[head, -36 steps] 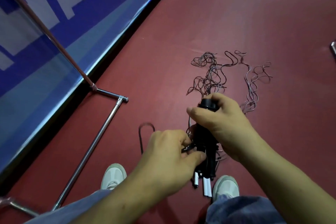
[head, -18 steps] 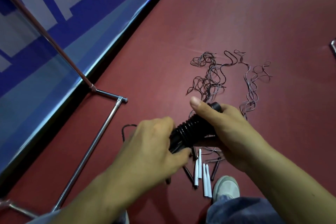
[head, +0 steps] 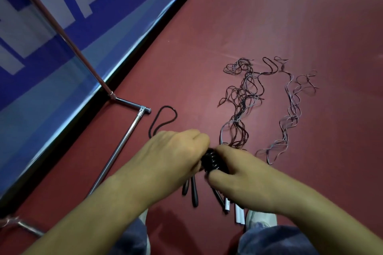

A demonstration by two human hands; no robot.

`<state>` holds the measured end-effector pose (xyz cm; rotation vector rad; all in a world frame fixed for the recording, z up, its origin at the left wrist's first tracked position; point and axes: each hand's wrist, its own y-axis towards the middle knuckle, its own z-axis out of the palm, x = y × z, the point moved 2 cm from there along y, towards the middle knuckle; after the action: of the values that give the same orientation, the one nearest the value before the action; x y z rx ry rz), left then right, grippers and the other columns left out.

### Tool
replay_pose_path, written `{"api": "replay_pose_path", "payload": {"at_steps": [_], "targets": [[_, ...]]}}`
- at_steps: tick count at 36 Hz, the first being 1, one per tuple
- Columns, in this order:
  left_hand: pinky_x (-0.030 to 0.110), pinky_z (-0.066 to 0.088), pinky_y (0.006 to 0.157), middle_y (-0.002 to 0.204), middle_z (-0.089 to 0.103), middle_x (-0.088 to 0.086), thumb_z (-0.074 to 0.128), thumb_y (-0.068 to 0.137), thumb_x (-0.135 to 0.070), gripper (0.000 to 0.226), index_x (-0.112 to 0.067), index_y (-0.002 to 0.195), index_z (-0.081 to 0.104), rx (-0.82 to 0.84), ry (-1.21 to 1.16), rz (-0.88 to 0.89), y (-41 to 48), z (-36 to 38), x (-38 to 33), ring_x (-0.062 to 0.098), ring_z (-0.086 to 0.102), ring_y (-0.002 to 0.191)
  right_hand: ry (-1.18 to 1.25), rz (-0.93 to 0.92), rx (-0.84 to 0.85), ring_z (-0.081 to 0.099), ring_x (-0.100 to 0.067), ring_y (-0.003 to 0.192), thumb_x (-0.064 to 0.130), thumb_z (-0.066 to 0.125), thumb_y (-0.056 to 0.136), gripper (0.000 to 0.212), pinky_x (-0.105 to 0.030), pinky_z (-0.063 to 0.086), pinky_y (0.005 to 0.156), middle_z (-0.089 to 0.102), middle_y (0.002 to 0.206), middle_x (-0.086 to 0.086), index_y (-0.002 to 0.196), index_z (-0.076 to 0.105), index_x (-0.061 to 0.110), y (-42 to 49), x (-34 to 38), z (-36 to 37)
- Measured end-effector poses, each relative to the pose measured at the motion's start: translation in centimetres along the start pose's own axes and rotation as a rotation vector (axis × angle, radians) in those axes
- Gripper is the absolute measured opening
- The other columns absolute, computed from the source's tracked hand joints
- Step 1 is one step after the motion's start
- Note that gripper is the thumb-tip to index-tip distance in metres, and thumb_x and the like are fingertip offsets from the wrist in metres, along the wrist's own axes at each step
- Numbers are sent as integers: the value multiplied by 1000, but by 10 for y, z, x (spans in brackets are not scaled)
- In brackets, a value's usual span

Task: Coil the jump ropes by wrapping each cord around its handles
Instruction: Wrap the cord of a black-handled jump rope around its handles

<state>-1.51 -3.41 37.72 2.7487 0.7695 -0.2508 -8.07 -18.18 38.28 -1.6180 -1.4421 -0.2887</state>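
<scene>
One black cord-wrapped bundle (head: pixel 211 161), three slim black handles (head: pixel 194 194) on the red floor (head: pixel 269 16), and two white handles (head: pixel 239 215) as far as I can make out. Two loose heaps of thin cord: a dark tangle (head: pixel 240 93) and a greyish tangle (head: pixel 290 118). One thick black cord loop (head: pixel 176 115), one chrome tube frame (head: pixel 124 145).

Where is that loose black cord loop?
The loop lies on the red floor, left of centre in the head view, just beyond the left hand, beside the metal stand's foot.

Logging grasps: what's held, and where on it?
One black wound rope bundle: the left hand grips its left end, the right hand its right end; the middle shows between.
</scene>
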Motion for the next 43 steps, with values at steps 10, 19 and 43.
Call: {"api": "replay_pose_path", "payload": {"at_steps": [10,19,43], "targets": [[43,44,45,80,51,-1,65,87,-10,8,-11,93,61,-139,-82,-16,-5,-12,-8,25,50,59,621,-51,-38,52,-23,58,9,68,66,46,-42,45,53,53,77,-9,102,59,36,6,-8,3],[11,32,53,61,51,-7,61,99,-31,24,-23,77,65,-192,-537,-293,-2,-30,-9,7,47,54,378,-171,-274,51,-12,59,16,66,68,38,-39,47,56,57,68,10,100,57,34,5,-9,-13],[11,28,44,44,45,-12,74,90,-33,34,-13,64,66,-189,-749,-559,-2,-37,2,5,38,41,-60,-328,-502,54,-18,62,17,69,73,36,-41,49,57,58,70,4,107,64,28,5,0,-12]]}}
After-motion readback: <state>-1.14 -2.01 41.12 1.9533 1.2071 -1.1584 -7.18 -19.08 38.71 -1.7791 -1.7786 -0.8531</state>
